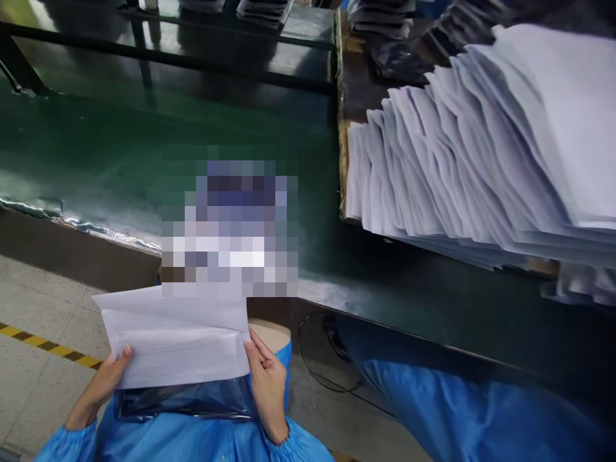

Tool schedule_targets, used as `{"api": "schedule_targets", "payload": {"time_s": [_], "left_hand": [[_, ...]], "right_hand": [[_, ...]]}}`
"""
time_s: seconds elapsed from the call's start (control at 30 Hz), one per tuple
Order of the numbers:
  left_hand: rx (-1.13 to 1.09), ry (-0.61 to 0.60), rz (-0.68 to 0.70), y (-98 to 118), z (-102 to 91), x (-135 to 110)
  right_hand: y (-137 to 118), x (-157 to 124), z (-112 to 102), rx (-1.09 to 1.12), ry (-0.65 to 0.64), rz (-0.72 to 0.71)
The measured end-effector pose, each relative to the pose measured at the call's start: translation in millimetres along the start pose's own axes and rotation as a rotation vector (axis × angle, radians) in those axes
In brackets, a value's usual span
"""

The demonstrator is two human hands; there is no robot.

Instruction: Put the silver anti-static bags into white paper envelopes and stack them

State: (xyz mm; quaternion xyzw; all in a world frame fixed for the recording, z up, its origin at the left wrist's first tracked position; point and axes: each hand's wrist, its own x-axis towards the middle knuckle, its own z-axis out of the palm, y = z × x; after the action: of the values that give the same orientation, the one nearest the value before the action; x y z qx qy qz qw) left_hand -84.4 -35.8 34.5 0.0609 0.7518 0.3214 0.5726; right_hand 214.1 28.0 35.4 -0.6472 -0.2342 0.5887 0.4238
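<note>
the left hand (103,378) gripped the lower left edge of a white folded sheet (176,337), thumb on top. the right hand (267,378) grasped the same sheet at its right edge, fingers pressed along the fold. the sheet lay between both hands, held over a dark glossy bag (187,401) that rested just below it against the blue sleeves (192,443). beyond the hands ran a dark green belt (120,147), and part of what lay there was blurred out. up and to the right of the right hand, a fanned stack of white sheets (481,147) sat on a board. a yellow-black floor stripe (48,346) ran left of the left hand.
</note>
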Motion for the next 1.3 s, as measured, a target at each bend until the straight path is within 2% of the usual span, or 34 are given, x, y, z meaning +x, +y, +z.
{"api": "schedule_targets", "payload": {"time_s": [0.17,0.27,0.37,0.43,0.5,0.63,0.7,0.77,0.87,0.93,1.03,1.2,1.3], "left_hand": [[-0.065,-0.058,-0.057,-25,1.4,-18],[-0.119,-0.118,-0.174,-39,2.7,-39],[-0.150,-0.117,-0.297,-46,6.1,-61],[-0.174,-0.105,-0.313,-45,8.3,-70],[-0.204,-0.125,-0.280,-40,8.3,-72],[-0.233,-0.194,-0.203,-27,-0.6,-71],[-0.201,-0.205,-0.175,-20,-5.4,-73],[-0.141,-0.169,-0.114,-16,-5.8,-75],[-0.087,-0.022,0.024,-16,2.7,-75],[-0.084,0.041,0.054,-22,8.7,-72],[-0.088,0.020,0.019,-33,7.8,-63],[-0.203,-0.024,-0.096,-38,-12.3,-45],[-0.215,-0.032,-0.142,-35,-25.2,-37]], "right_hand": [[13,-12,-21,-0.094,-0.007,0.042],[25,-26,-38,-0.148,0.000,0.097],[38,-36,-53,-0.157,-0.007,0.181],[40,-37,-55,-0.131,-0.032,0.223],[35,-34,-51,-0.083,-0.098,0.251],[10,-23,-33,0.132,-0.375,0.282],[2,-18,-24,0.188,-0.469,0.260],[5,-12,-15,0.171,-0.443,0.245],[26,-2,-1,0.116,-0.297,0.239],[40,4,7,0.097,-0.234,0.208],[43,12,8,0.079,-0.269,0.185],[11,25,-5,0.029,-0.573,0.249],[3,37,9,-0.008,-0.672,0.269]]}}
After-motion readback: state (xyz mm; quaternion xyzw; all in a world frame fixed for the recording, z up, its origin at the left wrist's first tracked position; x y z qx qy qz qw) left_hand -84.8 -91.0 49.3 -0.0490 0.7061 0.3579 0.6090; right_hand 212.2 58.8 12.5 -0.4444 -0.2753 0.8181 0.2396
